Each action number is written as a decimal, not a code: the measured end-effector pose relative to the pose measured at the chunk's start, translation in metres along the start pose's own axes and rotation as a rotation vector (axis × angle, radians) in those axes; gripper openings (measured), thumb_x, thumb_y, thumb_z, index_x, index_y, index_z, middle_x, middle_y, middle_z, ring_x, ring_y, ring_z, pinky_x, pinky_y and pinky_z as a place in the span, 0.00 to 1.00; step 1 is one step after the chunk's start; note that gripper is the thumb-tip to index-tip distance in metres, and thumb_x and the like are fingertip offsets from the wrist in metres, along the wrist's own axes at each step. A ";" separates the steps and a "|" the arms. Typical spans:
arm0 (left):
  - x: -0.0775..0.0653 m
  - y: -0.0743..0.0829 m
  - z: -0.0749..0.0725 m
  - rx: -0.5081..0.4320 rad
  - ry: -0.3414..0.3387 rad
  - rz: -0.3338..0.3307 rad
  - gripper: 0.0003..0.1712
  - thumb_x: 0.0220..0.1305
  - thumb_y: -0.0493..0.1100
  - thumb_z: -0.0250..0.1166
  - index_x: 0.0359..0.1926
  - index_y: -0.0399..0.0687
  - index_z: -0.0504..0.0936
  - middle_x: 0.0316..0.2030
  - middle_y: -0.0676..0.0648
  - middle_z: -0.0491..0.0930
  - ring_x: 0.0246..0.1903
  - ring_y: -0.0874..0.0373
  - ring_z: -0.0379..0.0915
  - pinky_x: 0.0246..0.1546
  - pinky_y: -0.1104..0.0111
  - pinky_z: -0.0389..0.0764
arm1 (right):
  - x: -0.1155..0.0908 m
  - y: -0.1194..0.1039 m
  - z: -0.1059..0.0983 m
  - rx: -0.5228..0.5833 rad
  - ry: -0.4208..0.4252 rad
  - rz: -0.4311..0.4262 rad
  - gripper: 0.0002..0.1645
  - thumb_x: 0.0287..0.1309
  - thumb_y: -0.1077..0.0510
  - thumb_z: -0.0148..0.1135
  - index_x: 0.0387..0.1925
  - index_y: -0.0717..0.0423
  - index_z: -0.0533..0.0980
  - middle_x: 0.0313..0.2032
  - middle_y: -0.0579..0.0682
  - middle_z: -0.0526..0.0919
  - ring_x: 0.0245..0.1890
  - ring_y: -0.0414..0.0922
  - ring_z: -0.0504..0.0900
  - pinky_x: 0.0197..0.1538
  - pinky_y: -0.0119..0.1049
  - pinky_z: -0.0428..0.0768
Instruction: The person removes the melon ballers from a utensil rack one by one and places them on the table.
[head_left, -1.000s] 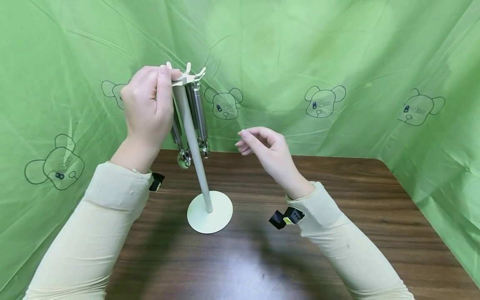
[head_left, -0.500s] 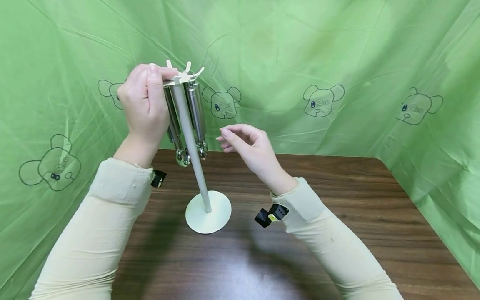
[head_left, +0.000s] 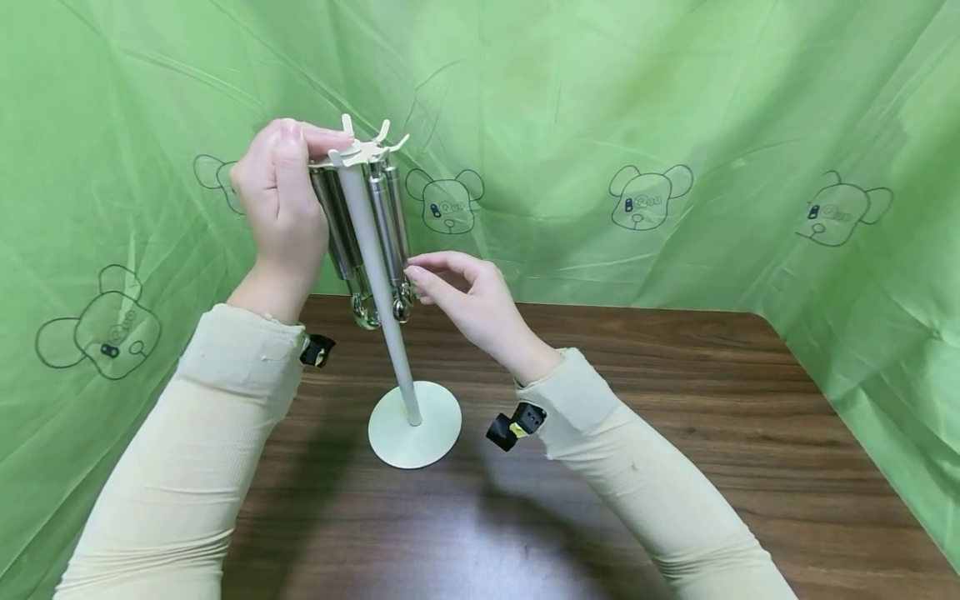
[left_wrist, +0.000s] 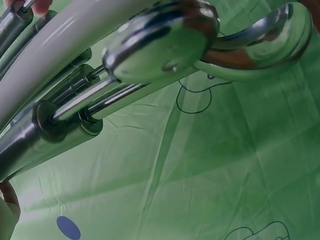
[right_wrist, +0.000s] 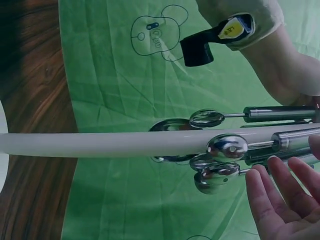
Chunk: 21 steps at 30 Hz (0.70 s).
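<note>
A pale utensil stand [head_left: 371,250] with hooks on top and a round base carries several metal spoons [head_left: 397,233] hanging bowl down. My left hand [head_left: 277,183] is up at the hooks on the left side, thumb and curled fingers at the upper end of a hanging spoon's handle [right_wrist: 277,114]. Its exact hold there is hidden behind the hand. My right hand [head_left: 472,300] is right of the pole, fingertips right at the spoons' lower handles. In the right wrist view its fingers [right_wrist: 260,197] are extended and spread beside a spoon bowl [right_wrist: 217,179].
The stand's round base [head_left: 438,429] stands on a dark wooden table [head_left: 637,433]. A green curtain [head_left: 555,100] with bear drawings surrounds the table at the back and sides. Small black cameras [head_left: 517,425] are strapped at both wrists.
My right hand has moved left to the hanging spoons. My left hand has shifted slightly left, and the stand's top with its hooks and spoons has turned a little.
</note>
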<state>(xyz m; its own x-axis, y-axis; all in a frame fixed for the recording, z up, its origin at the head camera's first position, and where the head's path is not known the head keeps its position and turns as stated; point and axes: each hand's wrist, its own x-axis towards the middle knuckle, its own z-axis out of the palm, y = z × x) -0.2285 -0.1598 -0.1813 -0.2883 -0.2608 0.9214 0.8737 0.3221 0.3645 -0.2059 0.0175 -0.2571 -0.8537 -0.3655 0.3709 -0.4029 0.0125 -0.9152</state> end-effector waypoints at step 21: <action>0.002 0.009 0.003 -0.017 0.048 -0.096 0.27 0.67 0.31 0.41 0.24 0.39 0.86 0.25 0.66 0.81 0.28 0.68 0.76 0.38 0.75 0.74 | 0.006 -0.012 0.020 0.069 -0.087 0.040 0.17 0.65 0.61 0.61 0.53 0.66 0.78 0.39 0.60 0.85 0.32 0.37 0.81 0.42 0.42 0.84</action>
<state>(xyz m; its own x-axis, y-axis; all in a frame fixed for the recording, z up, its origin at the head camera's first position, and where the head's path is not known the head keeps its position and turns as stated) -0.2226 -0.1544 -0.1761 -0.3523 -0.3334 0.8745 0.8495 0.2782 0.4483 -0.1996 -0.0032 -0.2474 -0.8354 -0.4455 0.3219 -0.3431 -0.0349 -0.9387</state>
